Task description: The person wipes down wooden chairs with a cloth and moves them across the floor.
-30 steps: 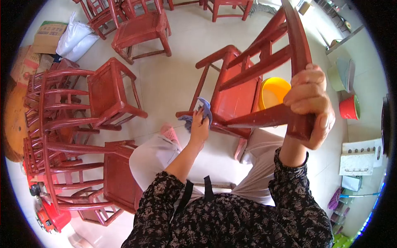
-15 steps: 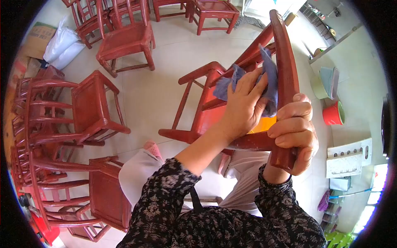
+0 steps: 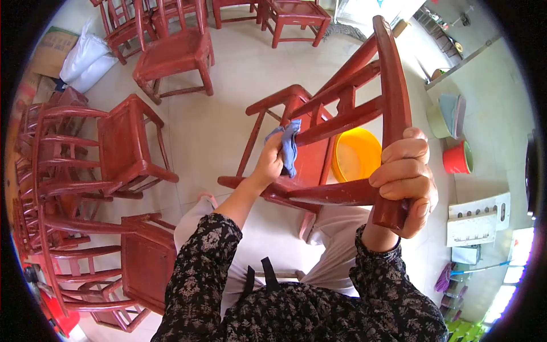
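Observation:
A red wooden chair (image 3: pixel 394 85) is tipped back toward me, its top rail at the right and its seat farther left. My right hand (image 3: pixel 407 179) is wrapped round the near end of that rail. Bunched in my left hand (image 3: pixel 269 164) is a blue cloth (image 3: pixel 289 149), pressed against the chair where the lower back slats meet the seat. The fingers of my left hand are partly hidden by the cloth. Behind the chair's backrest, a yellow basin (image 3: pixel 358 151) shows on the floor.
Several more red chairs (image 3: pixel 128 139) stand along the left, with another chair (image 3: pixel 174 57) farther back. A white bag (image 3: pixel 85 62) and cardboard box (image 3: pixel 54 51) are at upper left. Along the right wall are a red bucket (image 3: pixel 457 158) and a white rack (image 3: pixel 478 219).
My left hand has moved the cloth left and down, from beside the top rail to the seat end of the backrest. My right hand keeps its hold on the rail.

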Motion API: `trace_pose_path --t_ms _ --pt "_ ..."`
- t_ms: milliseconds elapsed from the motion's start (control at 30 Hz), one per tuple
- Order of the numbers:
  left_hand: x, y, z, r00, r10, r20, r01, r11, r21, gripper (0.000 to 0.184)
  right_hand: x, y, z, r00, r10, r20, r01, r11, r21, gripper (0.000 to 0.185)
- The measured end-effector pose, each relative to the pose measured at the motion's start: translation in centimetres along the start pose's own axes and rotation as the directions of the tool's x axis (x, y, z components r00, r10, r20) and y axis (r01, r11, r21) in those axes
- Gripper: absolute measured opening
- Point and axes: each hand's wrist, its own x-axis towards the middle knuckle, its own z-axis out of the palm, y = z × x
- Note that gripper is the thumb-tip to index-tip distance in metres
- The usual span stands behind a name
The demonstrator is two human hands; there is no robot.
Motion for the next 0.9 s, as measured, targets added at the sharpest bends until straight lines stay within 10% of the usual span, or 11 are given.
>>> trace_pose_path --t_ms 67,133,400,533,600,733,767,900 --pt "-0.8 0.5 1.2 0.974 -0.216 -0.065 0.161 0.866 -0.474 0.038 -0.2 -0.6 -0.1 1.0 0.024 -0.003 -0.024 1.0 0.016 0.035" --pt "-0.9 0.9 2.3 0.967 -0.253 0.033 0.238 0.847 -0.476 0.037 -0.2 -0.5 -0.1 1.0 0.021 -0.006 -0.021 1.0 0.011 0.035" --pt "8.7 14.1 5.2 0.918 0.346 -0.192 -0.378 0.911 -0.167 0.037 0.4 -0.4 -0.5 0.999 0.039 0.038 -0.038 0.999 -0.032 0.04" --pt "14.2 15.0 5.2 0.96 0.146 -0.241 -0.229 0.902 -0.367 0.031 0.3 -0.4 -0.7 0.997 0.076 0.006 -0.076 0.996 -0.037 0.043" --pt "16.8 14.4 6.0 0.905 0.355 -0.233 -0.379 0.923 -0.064 0.029 0.3 -0.4 -1.2 0.992 0.091 0.089 -0.095 0.995 0.04 0.039" --pt "19.7 11.1 5.7 0.927 0.349 -0.135 -0.36 0.931 -0.063 0.029 0.3 -0.2 -1.5 0.992 0.064 0.112 -0.069 0.997 0.045 0.037" --pt "19.8 8.5 5.7 0.991 0.13 -0.011 -0.129 0.991 0.046 0.027 0.3 -0.2 -1.5 0.991 0.068 0.113 -0.074 0.996 0.046 0.037" --pt "17.3 4.2 3.9 0.992 0.082 0.094 -0.086 0.995 0.041 0.028 0.3 -0.1 -1.6 0.993 0.053 0.108 -0.058 0.998 0.036 0.038"
